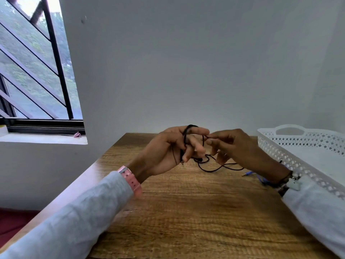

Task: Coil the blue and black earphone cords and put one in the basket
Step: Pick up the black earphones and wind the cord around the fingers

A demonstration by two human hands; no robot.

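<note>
The black earphone cord (pixel 211 170) is looped around the fingers of my left hand (pixel 168 152), raised above the wooden table (pixel 186 212). Its loose end trails down onto the table to the right. My right hand (pixel 235 146) pinches a strand of the black cord right beside the left fingertips. The blue earphone cord (pixel 249 173) lies on the table under my right wrist, mostly hidden; only its plug and a short length show. The white perforated basket (pixel 298 156) stands at the table's right side.
A grey wall stands directly behind the table. A barred window (pixel 37 71) with a sill is at the left, and a small pink item (pixel 77 135) lies on the sill. The table's left edge runs diagonally under my left sleeve.
</note>
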